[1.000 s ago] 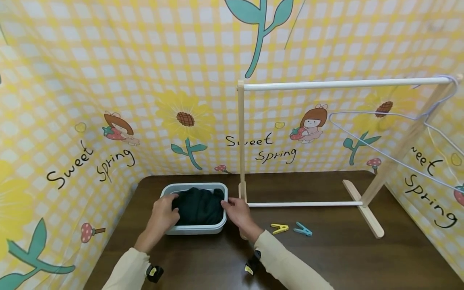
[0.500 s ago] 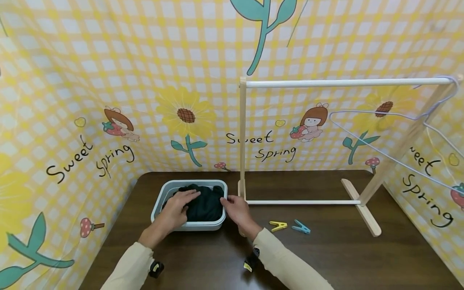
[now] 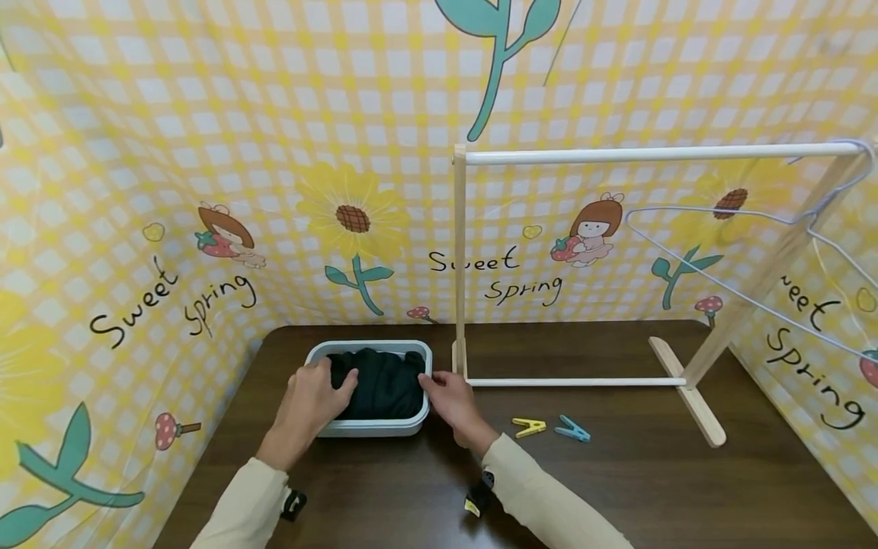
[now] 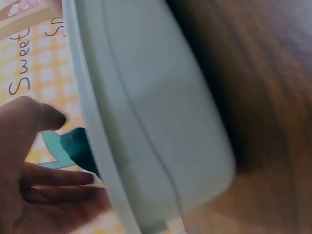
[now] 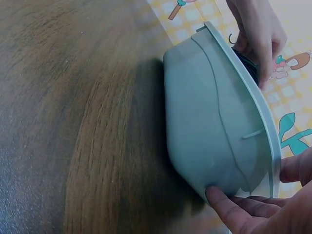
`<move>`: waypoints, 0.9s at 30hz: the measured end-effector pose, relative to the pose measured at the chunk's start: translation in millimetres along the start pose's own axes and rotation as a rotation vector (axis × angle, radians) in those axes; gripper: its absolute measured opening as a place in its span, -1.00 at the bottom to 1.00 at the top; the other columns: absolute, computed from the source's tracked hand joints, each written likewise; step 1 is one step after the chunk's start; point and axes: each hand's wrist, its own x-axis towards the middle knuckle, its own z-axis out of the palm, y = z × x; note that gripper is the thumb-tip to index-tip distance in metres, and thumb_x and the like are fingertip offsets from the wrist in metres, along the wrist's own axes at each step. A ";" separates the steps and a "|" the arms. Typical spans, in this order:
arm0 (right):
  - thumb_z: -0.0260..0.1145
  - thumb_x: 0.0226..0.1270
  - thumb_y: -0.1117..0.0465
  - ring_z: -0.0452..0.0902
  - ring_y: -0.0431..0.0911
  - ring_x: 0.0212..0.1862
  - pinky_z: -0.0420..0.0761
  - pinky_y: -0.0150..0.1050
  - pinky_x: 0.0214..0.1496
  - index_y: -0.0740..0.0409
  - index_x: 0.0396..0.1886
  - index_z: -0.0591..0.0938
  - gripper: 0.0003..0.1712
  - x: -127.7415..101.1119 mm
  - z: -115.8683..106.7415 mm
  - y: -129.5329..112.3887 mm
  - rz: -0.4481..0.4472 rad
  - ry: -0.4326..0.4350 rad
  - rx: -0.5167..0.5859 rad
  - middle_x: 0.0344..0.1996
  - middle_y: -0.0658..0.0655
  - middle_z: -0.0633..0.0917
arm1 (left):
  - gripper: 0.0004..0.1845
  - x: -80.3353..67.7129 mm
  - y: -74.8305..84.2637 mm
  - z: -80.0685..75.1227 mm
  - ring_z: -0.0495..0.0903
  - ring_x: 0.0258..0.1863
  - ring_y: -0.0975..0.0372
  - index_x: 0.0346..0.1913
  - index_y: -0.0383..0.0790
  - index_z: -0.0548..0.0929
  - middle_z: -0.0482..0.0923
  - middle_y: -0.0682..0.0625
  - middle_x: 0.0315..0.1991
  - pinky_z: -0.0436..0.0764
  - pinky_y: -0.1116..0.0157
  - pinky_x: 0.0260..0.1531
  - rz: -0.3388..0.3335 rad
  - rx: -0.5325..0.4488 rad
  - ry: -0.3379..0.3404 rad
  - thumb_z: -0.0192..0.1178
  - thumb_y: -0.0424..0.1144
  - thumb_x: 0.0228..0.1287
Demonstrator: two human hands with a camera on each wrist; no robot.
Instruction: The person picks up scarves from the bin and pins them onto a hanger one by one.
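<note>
Grey tub (image 3: 373, 427) on dark wooden table (image 3: 617, 488), near the back left corner, just left of the wooden drying rack (image 3: 458, 259). Dark cloth (image 3: 380, 385) bunched inside the tub, filling most of it.

Left hand (image 3: 312, 400) over the tub's left rim, fingers reaching in and lying on the left part of the cloth; slightly bent, whether pinching the cloth cannot be told. Left wrist view: blurred, tub wall (image 4: 156, 126) very close, fingers (image 4: 53, 178) loosely extended beyond the rim, wide rather than closed.

Right hand (image 3: 449, 400) at the tub's right side, thumb on the outer wall near the base, fingers up at the rim. Right wrist view: thumb (image 5: 229, 209) pressed to the lower wall of the tub (image 5: 204, 131), other fingers (image 5: 297, 165) by the rim, so the tub's right edge sits lightly clasped between them. Left hand (image 5: 258, 34) visible at the far rim, over the cloth (image 5: 246, 63).

Tub thus between both hands; cloth under the left, just beside the right.

Yellow clothes peg (image 3: 528, 428) and blue clothes peg (image 3: 571, 431) on the table right of the right hand, apart from it. Wire hanger (image 3: 727, 259) hooked on the rack's top bar at its right end.
</note>
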 end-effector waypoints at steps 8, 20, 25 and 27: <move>0.26 0.51 -0.01 0.63 -0.19 -0.25 0.71 -0.12 -0.10 0.26 0.10 0.70 -0.55 -3.5 -1.4 0.6 0.001 -0.034 0.071 -0.17 0.13 0.76 | -0.32 8.0 6.3 2.6 0.30 -0.78 0.12 -0.87 -0.14 0.25 0.17 0.00 -0.79 0.28 0.26 -0.70 -0.126 0.022 -0.230 0.29 -0.02 0.36; 0.29 0.47 -0.05 0.66 -0.18 -0.21 0.71 -0.20 -0.13 0.29 0.13 0.69 -0.49 -4.0 -0.4 4.9 0.007 -0.031 0.098 -0.11 0.15 0.77 | -0.58 6.3 -12.4 12.1 0.45 -0.48 0.06 -0.65 -0.35 0.52 0.48 -0.21 -0.44 0.48 0.12 -0.46 -0.126 -0.017 -0.225 0.31 -0.21 0.33; 0.29 0.47 -0.04 0.67 -0.17 -0.22 0.73 -0.17 -0.12 0.29 0.09 0.71 -0.51 -2.5 -1.4 5.3 -0.002 -0.024 0.110 -0.15 0.15 0.77 | -0.71 5.7 -11.6 10.9 0.61 -0.23 -0.12 -0.21 -0.63 0.68 0.56 -0.28 -0.26 0.64 -0.08 -0.19 -0.086 -0.078 -0.175 0.30 -0.33 0.31; 0.29 0.47 -0.04 0.67 -0.18 -0.23 0.73 -0.14 -0.10 0.29 0.08 0.71 -0.51 -2.0 -1.6 5.2 -0.002 -0.024 0.115 -0.14 0.15 0.77 | -0.72 5.7 -9.5 10.1 0.61 -0.18 -0.14 -0.13 -0.66 0.68 0.56 -0.28 -0.23 0.66 -0.08 -0.14 -0.042 -0.087 -0.145 0.30 -0.40 0.28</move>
